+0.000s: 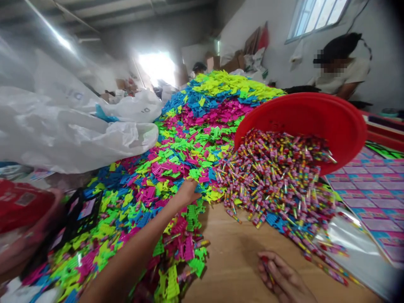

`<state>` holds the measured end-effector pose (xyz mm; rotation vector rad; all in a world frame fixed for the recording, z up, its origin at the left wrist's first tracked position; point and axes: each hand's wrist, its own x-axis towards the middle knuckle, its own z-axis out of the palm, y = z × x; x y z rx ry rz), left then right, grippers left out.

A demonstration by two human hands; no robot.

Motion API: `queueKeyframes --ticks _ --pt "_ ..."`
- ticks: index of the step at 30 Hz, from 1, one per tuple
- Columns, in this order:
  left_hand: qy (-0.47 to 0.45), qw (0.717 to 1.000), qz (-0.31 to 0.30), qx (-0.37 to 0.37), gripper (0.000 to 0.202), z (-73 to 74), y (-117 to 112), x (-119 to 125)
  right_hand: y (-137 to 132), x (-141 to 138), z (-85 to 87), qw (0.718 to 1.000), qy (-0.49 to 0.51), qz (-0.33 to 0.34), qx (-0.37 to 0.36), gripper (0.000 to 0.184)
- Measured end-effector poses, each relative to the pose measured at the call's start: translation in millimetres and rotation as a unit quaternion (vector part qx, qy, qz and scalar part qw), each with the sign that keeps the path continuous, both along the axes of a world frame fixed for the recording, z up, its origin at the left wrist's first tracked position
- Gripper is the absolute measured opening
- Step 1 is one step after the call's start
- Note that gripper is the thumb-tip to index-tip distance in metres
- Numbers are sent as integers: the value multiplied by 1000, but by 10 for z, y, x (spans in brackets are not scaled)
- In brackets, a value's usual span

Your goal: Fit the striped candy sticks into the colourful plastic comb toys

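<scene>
Our left hand (187, 191), palm down with its fingers loosely spread, rests at the edge of a great heap of flat neon plastic pieces (202, 126) in pink, lime and blue, pinching nothing that we can make out. It lies just beside the spot where a spill of small pink-and-yellow striped tubes (274, 176) runs into the heap. Our right hand (284, 277) sits low on a bare tan wooden tabletop (233, 256), its fingers pressed together around one small striped tube (267, 271).

A round red plastic basin (299, 113) lies tilted on its side above the spill, its open mouth facing us and its lower half full of tubes. The tubes fan out across the wood toward a clear plastic sheet (353, 248) and a printed sheet of pink and purple cards (369, 198). White plastic sacks (63, 134) bulge along the far left of the heap, near a black plastic frame (80, 212) and a red printed packet (22, 202). A seated co-worker (339, 71) is at work beyond the basin, below a window.

To our eye, the round tubes are apt to roll on smooth wood, and the two kinds mingle where they meet. Low hands and small, light pinches seem the surest way to work that margin.
</scene>
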<state>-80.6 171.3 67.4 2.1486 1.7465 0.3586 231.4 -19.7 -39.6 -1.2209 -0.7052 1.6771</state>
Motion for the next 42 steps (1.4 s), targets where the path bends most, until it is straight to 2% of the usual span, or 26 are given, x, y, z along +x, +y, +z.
queueKeyframes --ticks 2,3,4,5,6,8,9,10,11,12,13,15,17,20,31,37,40,42 --pt "-51 998 5 -22 28 52 -188 -27 24 -29 20 998 -35 24 38 48" --pt "-114 992 13 -41 34 69 -304 -20 45 -56 51 995 -61 44 62 46" --pt "-210 975 24 -70 40 79 -429 1 71 -94 101 990 -87 71 87 45" --pt "-328 937 38 -112 44 81 -559 39 104 -143 169 982 -119 86 118 44" --pt "-450 876 56 -165 46 78 -690 91 143 -204 251 975 -148 92 140 40" --pt "-631 719 89 -279 48 59 -929 224 237 -344 430 960 -182 90 193 35" --pt "-671 659 98 -325 46 44 -1032 297 287 -416 509 953 -187 84 224 32" --pt "-694 613 107 -361 45 25 -1119 370 336 -482 572 946 -192 76 249 30" --pt "-708 582 115 -383 44 2 -1193 439 378 -540 616 937 -205 67 275 27" --pt "-719 563 124 -388 44 -25 -1253 501 409 -587 640 926 -225 59 297 25" --pt "-727 556 137 -379 44 -55 -1302 554 429 -623 647 918 -241 56 309 23" --pt "-734 565 167 -338 44 -121 -1374 633 429 -664 632 913 -253 64 315 23" --pt "-735 576 197 -300 49 -176 -1421 682 394 -675 609 925 -227 77 296 24" --pt "-732 574 217 -295 54 -209 -1460 721 335 -669 607 946 -178 87 256 22" --pt "-730 577 213 -297 52 -180 -1503 767 332 -654 666 934 -204 93 277 18" --pt "-726 574 202 -321 47 -192 -1520 755 332 -630 710 937 -170 109 286 17" --pt "-718 587 203 -316 45 -177 -1540 786 343 -603 726 926 -175 119 313 15" --pt "-711 611 205 -280 44 -181 -1568 822 344 -599 725 910 -199 115 344 11"
